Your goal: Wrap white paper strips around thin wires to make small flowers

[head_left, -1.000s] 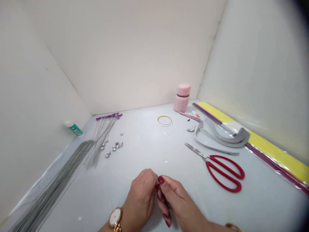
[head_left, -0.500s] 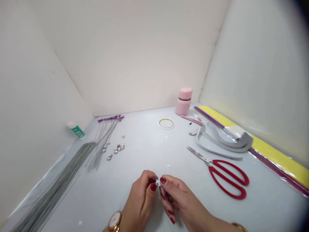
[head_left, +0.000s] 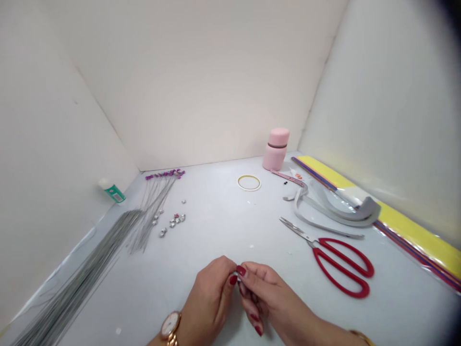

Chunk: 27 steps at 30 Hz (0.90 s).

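Low in the middle, a small silver folded-paper star (head_left: pixel 236 274) is pinched between both of my hands, mostly covered by the fingertips. My left hand (head_left: pixel 212 293) is closed, thumb and forefinger pressing the star from the left. From the other side, my right hand (head_left: pixel 270 299) grips it with thumb and fingertips, its lower fingers curled beneath. Red-handled scissors (head_left: pixel 363 290) lie to the right of my hands, blades pointing away and left. Several similar silver stars (head_left: pixel 163 232) lie on the table to the left.
Grey wires (head_left: pixel 82 269) run along the left edge; thinner wires carry purple tips (head_left: pixel 167 174). A green-white bottle (head_left: pixel 115 193) stands behind them. Farther back are a tape ring (head_left: pixel 249 189) and a pink flask (head_left: pixel 275 156). Silver paper strips (head_left: pixel 324 227) and a yellow pack (head_left: pixel 414 235) lie right.
My fingertips have closed further over the star, so less of it shows. The left fingers have shifted slightly right and curled more. The view has moved a little.
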### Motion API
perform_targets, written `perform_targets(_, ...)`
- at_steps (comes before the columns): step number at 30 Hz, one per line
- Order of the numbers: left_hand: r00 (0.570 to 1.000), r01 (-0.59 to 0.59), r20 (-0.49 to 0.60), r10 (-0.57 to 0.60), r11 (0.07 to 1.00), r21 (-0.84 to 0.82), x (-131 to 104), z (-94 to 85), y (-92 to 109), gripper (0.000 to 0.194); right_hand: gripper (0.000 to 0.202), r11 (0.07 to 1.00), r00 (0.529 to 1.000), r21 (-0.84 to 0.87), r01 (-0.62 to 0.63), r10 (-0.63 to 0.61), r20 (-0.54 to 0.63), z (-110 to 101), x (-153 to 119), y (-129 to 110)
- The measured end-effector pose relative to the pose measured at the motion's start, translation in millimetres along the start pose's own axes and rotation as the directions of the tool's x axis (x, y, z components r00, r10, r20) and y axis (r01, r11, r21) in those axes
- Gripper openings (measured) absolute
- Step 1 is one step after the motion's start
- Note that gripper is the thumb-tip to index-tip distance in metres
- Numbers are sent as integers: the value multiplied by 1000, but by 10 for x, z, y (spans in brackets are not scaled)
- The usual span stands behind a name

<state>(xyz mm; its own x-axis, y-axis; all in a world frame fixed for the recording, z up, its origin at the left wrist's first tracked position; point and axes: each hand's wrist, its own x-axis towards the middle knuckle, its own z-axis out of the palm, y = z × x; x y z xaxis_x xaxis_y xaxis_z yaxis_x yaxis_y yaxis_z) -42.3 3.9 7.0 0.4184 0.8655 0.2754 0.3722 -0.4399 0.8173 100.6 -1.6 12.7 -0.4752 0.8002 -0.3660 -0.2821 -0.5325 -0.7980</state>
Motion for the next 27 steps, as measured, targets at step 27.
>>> perform_targets(27,993,-120,40,113,966,231,-19,-20,5,27,39,981,994,-160,109,-108,20,29,-60,-24)
